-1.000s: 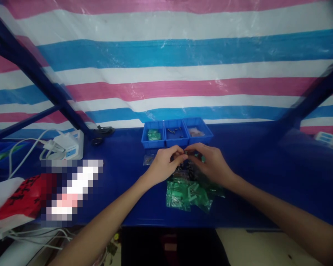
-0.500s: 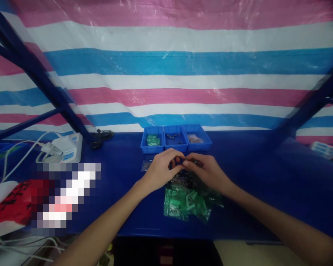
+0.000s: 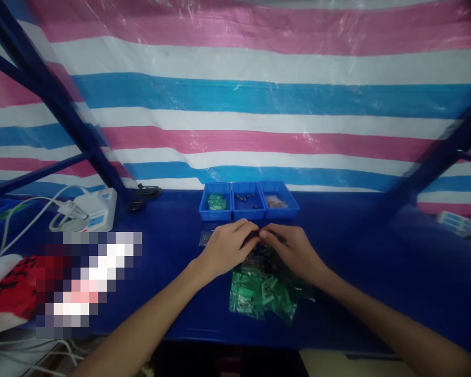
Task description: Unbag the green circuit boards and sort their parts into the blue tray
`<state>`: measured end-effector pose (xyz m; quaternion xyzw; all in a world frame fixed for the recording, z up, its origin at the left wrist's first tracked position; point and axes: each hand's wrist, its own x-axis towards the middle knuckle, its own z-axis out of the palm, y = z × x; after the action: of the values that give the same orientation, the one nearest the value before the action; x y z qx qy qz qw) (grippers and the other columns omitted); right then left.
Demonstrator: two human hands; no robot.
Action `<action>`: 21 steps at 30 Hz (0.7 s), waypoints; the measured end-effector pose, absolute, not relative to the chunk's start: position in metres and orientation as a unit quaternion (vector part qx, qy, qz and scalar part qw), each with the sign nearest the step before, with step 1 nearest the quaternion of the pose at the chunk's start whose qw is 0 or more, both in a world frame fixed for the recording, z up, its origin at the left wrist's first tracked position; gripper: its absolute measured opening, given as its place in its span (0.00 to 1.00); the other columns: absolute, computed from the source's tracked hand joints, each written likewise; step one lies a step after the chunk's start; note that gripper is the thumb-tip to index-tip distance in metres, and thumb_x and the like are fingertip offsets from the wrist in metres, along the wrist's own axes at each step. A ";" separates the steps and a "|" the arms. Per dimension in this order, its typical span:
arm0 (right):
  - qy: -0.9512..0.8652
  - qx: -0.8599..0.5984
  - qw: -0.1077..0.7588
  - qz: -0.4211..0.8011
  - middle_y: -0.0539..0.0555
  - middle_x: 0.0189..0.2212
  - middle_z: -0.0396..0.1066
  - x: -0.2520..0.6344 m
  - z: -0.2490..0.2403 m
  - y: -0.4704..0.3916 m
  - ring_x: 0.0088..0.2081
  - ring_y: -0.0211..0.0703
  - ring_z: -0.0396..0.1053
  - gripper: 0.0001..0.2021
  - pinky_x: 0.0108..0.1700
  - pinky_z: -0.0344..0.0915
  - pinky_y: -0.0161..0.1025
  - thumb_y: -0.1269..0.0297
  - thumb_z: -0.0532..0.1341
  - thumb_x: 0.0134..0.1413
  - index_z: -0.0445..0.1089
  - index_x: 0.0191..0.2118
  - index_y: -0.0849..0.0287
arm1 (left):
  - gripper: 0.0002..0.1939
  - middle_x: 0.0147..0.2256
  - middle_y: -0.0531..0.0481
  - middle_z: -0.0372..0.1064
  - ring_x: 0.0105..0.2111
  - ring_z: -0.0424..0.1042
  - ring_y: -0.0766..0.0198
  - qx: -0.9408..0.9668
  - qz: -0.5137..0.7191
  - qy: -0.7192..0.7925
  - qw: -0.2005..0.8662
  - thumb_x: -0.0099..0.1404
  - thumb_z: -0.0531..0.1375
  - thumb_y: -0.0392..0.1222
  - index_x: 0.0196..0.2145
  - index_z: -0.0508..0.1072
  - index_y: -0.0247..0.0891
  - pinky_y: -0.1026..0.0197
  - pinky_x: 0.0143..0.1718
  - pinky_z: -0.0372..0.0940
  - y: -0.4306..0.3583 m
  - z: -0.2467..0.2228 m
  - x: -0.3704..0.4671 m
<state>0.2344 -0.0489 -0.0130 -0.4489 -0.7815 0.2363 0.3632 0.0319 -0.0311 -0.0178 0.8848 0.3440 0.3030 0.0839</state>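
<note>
My left hand [image 3: 230, 243] and my right hand [image 3: 292, 246] meet fingertip to fingertip over the blue table. Both are closed in a pinch, and whatever lies between the fingertips is too small and dark to name. Right below them are small dark parts and clear plastic bags [image 3: 255, 264], partly hidden by the hands. Nearer to me lie several green zip bags [image 3: 247, 296] with pale pieces inside. A small clear bag [image 3: 205, 238] sits just left of my left hand.
Three joined blue bins [image 3: 248, 201] stand beyond my hands, holding green packets, small metal parts and pinkish packets. At left are a white power strip [image 3: 108, 209] with cables, a black object [image 3: 136, 206] and a red bag [image 3: 23, 283]. Blue frame posts [image 3: 74, 128] flank a striped sheet.
The view has tilted slightly, so the bins and hands sit a little lower. My fingertips stay together, with the left fingers closed more tightly.
</note>
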 end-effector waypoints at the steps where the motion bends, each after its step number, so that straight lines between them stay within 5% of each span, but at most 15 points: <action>1: -0.777 -0.448 0.365 0.250 0.50 0.27 0.75 0.234 -0.013 -0.049 0.28 0.41 0.70 0.16 0.31 0.60 0.36 0.57 0.55 0.68 0.74 0.33 0.58 | 0.08 0.40 0.50 0.71 0.34 0.72 0.64 0.885 0.303 0.345 0.081 0.74 0.53 0.43 0.46 0.69 0.39 0.62 0.33 0.63 -0.031 -0.018 0.032; 9: -0.787 -0.452 0.366 0.205 0.50 0.31 0.77 0.235 -0.015 -0.045 0.30 0.42 0.72 0.09 0.29 0.63 0.37 0.60 0.59 0.65 0.76 0.38 0.56 | 0.07 0.41 0.51 0.72 0.37 0.72 0.60 0.896 0.270 0.352 0.028 0.72 0.55 0.39 0.47 0.68 0.40 0.57 0.40 0.65 -0.028 -0.021 0.031; 15: -0.818 -0.420 0.390 0.047 0.55 0.37 0.75 0.240 -0.022 -0.031 0.40 0.48 0.72 0.06 0.42 0.68 0.44 0.65 0.59 0.65 0.73 0.43 0.56 | 0.21 0.47 0.45 0.71 0.38 0.74 0.59 0.877 0.269 0.396 0.048 0.70 0.56 0.37 0.58 0.60 0.39 0.58 0.37 0.68 -0.023 -0.021 0.024; 21: -0.841 -0.390 0.367 -0.080 0.59 0.40 0.75 0.230 -0.008 0.018 0.45 0.54 0.67 0.08 0.49 0.65 0.51 0.66 0.56 0.65 0.73 0.42 0.58 | 0.18 0.50 0.43 0.68 0.42 0.73 0.58 0.882 0.259 0.391 0.045 0.72 0.53 0.38 0.58 0.61 0.39 0.57 0.40 0.70 -0.019 -0.020 0.018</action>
<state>0.2304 0.0179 -0.0079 -0.3900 -0.8405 -0.0804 0.3674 0.0176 -0.0188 -0.0195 0.8817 0.3915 0.2594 0.0450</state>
